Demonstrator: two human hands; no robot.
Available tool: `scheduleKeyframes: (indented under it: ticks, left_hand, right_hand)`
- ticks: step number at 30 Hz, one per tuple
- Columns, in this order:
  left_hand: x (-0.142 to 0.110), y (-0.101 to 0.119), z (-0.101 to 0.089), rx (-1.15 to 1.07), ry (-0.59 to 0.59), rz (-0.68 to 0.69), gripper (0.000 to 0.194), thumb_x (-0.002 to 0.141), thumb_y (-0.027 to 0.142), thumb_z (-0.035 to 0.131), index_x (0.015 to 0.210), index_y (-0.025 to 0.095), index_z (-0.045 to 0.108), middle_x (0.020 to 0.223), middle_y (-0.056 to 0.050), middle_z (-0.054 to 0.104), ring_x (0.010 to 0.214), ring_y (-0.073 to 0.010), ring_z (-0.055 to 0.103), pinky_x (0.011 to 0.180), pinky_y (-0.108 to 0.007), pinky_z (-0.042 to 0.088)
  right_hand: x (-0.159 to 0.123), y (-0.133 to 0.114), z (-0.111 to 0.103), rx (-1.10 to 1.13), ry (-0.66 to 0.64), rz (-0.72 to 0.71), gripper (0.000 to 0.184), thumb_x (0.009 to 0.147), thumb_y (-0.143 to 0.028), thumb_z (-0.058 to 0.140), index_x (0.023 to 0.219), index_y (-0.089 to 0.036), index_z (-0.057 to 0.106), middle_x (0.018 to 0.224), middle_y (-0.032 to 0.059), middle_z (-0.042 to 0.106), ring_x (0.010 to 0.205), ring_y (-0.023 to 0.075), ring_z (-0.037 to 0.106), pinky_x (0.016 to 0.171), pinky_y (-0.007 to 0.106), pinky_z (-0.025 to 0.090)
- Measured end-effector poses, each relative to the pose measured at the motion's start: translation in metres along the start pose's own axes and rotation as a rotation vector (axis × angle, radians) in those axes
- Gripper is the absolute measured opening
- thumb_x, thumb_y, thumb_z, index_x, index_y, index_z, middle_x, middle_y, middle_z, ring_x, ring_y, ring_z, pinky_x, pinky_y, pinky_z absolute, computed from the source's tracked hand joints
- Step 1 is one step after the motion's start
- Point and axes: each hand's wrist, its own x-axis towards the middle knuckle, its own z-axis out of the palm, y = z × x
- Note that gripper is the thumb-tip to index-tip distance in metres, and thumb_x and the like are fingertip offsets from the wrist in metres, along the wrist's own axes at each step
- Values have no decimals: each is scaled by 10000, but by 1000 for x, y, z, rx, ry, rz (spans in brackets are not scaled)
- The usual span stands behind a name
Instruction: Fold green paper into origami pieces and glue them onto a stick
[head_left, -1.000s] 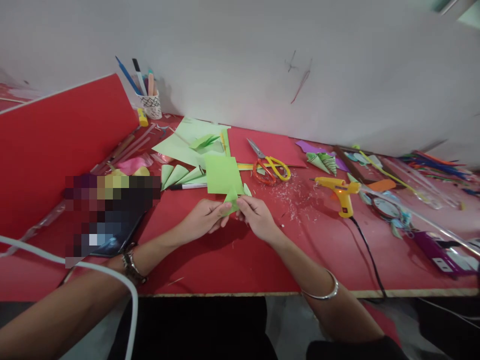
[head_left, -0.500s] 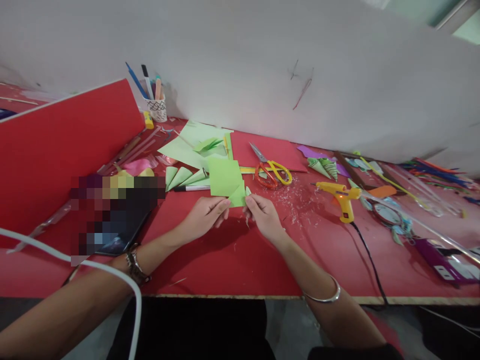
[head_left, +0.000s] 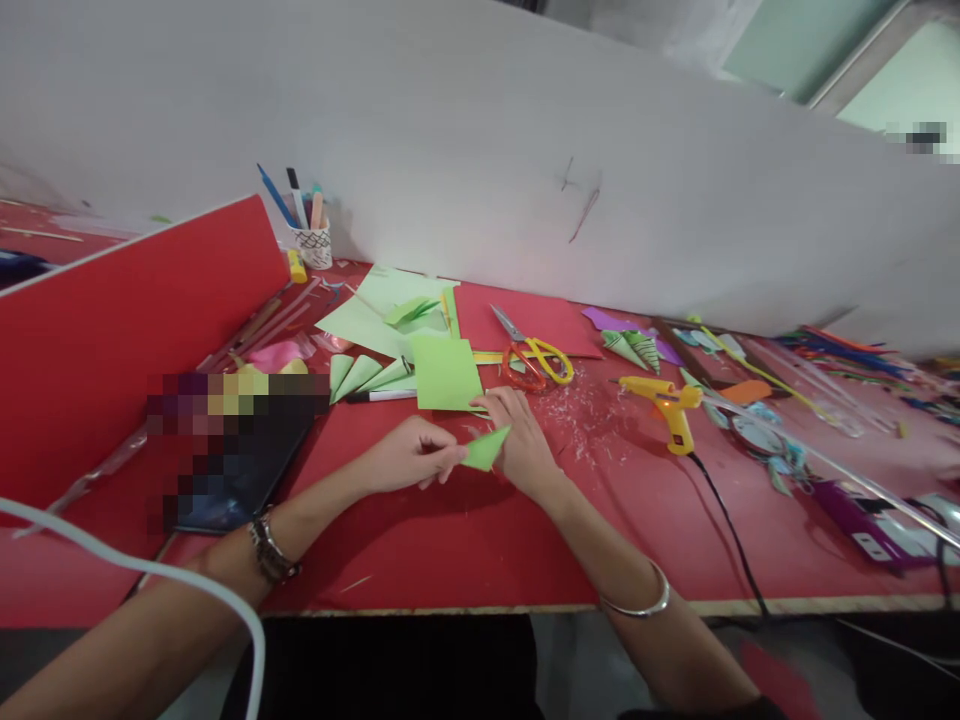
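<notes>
Red tabletop (head_left: 420,570) below; left hand (head_left: 405,457) pinches a pointed, bright-green paper fold (head_left: 484,450); right hand (head_left: 526,452), grip unclear.

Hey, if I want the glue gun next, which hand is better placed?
Probably your right hand: it's nearer the glue gun, while your left hand pinches the small green paper.

Cup (head_left: 313,250): stands near the wall (head_left: 420,150), holds pens (head_left: 297,198). Scissors (head_left: 514,330): lie partly on a red sheet (head_left: 555,315). Glue gun (head_left: 673,402): rests on the tabletop (head_left: 420,560), trails a black cord (head_left: 725,502) to the near edge. Red board (head_left: 150,330): rises at left, runs past the picture's edge.
</notes>
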Motion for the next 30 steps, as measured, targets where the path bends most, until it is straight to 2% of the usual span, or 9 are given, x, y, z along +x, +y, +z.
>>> scheduleKeyframes:
  ticks: [2, 5, 8, 14, 18, 21, 24, 26, 30]
  left_hand:
    - [2, -1, -6, 32, 74, -7, 391, 832, 348, 407, 517, 130, 488, 405, 54, 413, 360, -35, 366, 393, -143, 263]
    - [1, -1, -14, 57, 57, -20, 370, 832, 338, 399, 538, 133, 490, 442, 50, 425, 388, -40, 364, 406, -151, 256]
    - [-3, 4, -17, 44, 66, 3, 367, 841, 355, 379, 571, 136, 500, 451, 48, 420, 408, -52, 378, 426, -163, 269]
    - [-6, 9, -21, 15, 265, 79, 365, 881, 371, 301, 687, 146, 514, 444, 62, 399, 420, -65, 370, 462, -181, 296]
    - [-5, 5, -26, 165, 358, 82, 348, 879, 352, 303, 684, 152, 510, 455, 57, 413, 434, -77, 387, 467, -192, 295]
    - [-5, 3, -27, 293, 395, 83, 329, 865, 335, 335, 645, 155, 501, 464, 54, 412, 451, -82, 397, 474, -197, 288]
    - [-4, 3, -27, 353, 451, 88, 308, 855, 322, 347, 639, 157, 493, 465, 55, 409, 455, -82, 389, 482, -200, 286]
    - [-4, 2, -27, 369, 498, 87, 306, 850, 324, 347, 634, 157, 487, 467, 56, 405, 455, -83, 380, 482, -201, 283]
    - [-3, 0, -33, 380, 547, 47, 329, 842, 328, 332, 604, 157, 483, 456, 51, 392, 451, -87, 373, 471, -205, 272]
  right_hand:
    - [-1, 0, 1, -64, -38, 21, 334, 732, -100, 488, 1064, -133, 497, 1012, 117, 475, 934, 232, 434, 813, 367, 395]
    - [-1, -1, 3, -103, -69, 79, 351, 736, -122, 502, 1087, -114, 484, 1029, 121, 473, 962, 238, 429, 841, 372, 393]
    - [0, -5, 3, -217, -158, 106, 356, 746, -186, 536, 1091, -106, 495, 1094, 145, 466, 978, 254, 429, 824, 380, 402]
    - [19, -14, 2, -454, -264, 33, 388, 770, -312, 543, 1102, -112, 518, 1209, 168, 439, 1061, 287, 398, 825, 374, 382]
    - [47, -14, 3, -497, -367, -12, 340, 791, -362, 516, 1024, -120, 568, 1152, 150, 497, 1027, 261, 442, 824, 345, 366]
    - [67, -10, 6, -499, -476, -23, 263, 846, -294, 432, 952, -116, 592, 1008, 138, 587, 962, 223, 507, 782, 299, 372]
    - [80, -5, 4, -496, -475, 48, 238, 862, -223, 386, 930, -117, 587, 868, 121, 632, 807, 180, 578, 657, 244, 389]
    - [83, -2, -3, -507, -446, 96, 229, 861, -189, 371, 943, -127, 576, 876, 122, 636, 777, 177, 593, 620, 237, 387]
    - [72, 2, -37, -518, -343, 185, 247, 877, -206, 318, 925, -143, 552, 863, 112, 634, 743, 191, 604, 594, 253, 389]
